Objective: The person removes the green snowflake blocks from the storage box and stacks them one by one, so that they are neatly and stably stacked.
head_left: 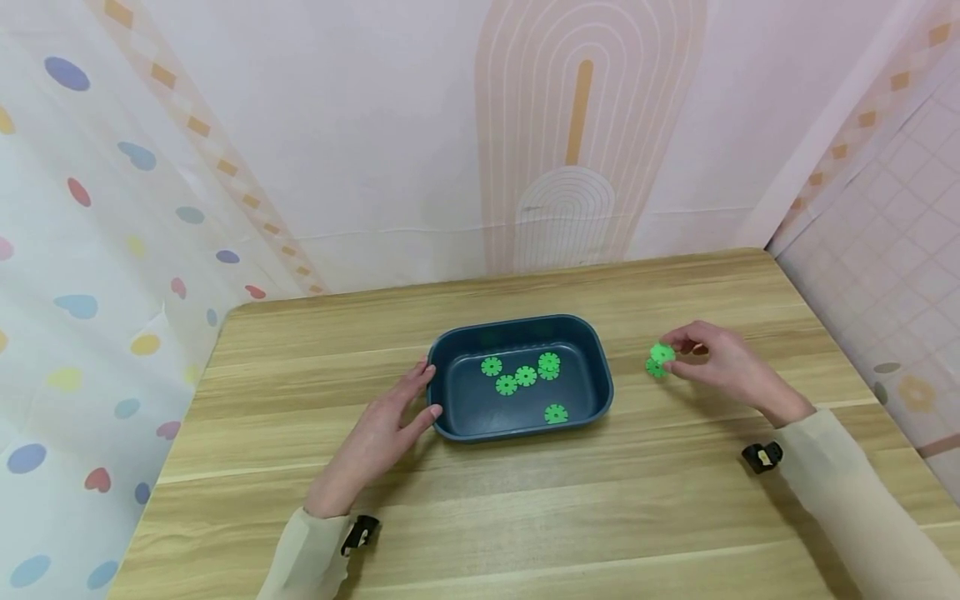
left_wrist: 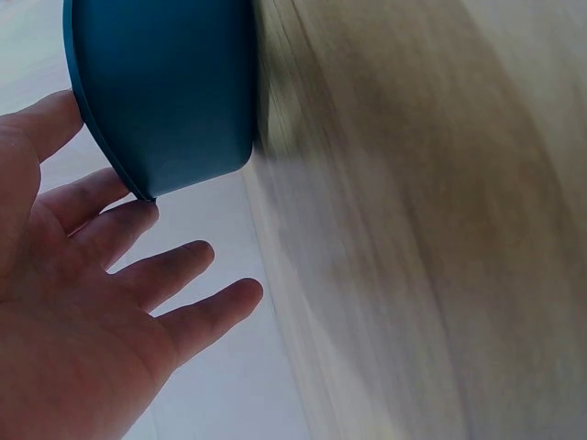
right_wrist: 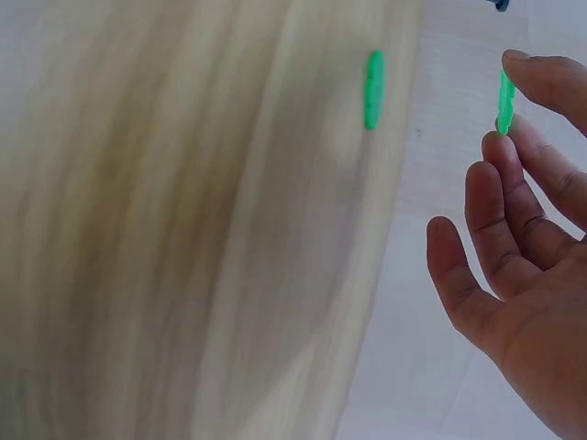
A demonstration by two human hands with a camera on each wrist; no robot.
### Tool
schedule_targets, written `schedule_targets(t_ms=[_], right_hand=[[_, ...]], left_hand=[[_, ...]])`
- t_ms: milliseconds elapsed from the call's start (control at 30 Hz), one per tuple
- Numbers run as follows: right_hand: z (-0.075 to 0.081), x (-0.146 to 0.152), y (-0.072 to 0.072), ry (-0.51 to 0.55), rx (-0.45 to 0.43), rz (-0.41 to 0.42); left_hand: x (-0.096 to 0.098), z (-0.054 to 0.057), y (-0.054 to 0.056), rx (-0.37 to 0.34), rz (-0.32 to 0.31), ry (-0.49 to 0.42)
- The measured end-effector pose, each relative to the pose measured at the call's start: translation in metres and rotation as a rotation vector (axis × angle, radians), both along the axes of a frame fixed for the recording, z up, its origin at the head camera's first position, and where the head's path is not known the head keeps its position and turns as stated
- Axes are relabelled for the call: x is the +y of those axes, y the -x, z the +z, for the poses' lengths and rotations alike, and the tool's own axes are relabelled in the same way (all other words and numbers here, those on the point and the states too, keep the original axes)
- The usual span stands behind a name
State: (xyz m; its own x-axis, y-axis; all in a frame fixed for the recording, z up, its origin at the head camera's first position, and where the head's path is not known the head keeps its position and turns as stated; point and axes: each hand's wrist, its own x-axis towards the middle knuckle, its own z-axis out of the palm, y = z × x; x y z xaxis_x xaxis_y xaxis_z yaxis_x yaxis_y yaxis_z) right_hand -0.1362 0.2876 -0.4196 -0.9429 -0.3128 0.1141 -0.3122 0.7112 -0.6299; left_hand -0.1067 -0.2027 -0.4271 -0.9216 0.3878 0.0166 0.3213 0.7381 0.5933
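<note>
A green notched plastic disc (head_left: 663,353) is pinched between the thumb and fingers of my right hand (head_left: 723,364), and the right wrist view shows it edge-on, raised above the wooden table. A second green disc (right_wrist: 374,90) lies on the table just below it. To the left stands a dark blue rectangular tub (head_left: 483,410), with several similar green discs (head_left: 526,376) scattered on its floor and two of them overlapping. My left hand (head_left: 378,433) rests at the tub's left end, its thumb and some fingertips touching the rim, the other fingers spread.
The wooden table (head_left: 540,517) ends at a back edge, with a patterned curtain (head_left: 390,150) hanging behind it and around the sides. Small black wrist devices (head_left: 762,457) sit by both cream sleeves (head_left: 847,475).
</note>
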Motion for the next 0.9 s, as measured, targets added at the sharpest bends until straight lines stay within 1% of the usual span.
schedule_targets(t_ms=[167,400,700,900], right_hand=[[-0.004,0.003,0.002,-0.019,-0.016,0.025],[-0.009,0.004,0.005,-0.063,-0.014,0.044],[-0.011,0.002,0.009,-0.093,-0.093,0.044],[-0.013,0.002,0.011,-0.102,-0.115,0.045]], left_hand=[[0.000,0.000,0.000,-0.005,0.004,-0.004],[0.001,0.001,-0.001,-0.008,0.003,0.000],[0.000,0.002,0.000,-0.015,-0.001,-0.005],[0.000,0.002,0.001,-0.025,0.006,-0.002]])
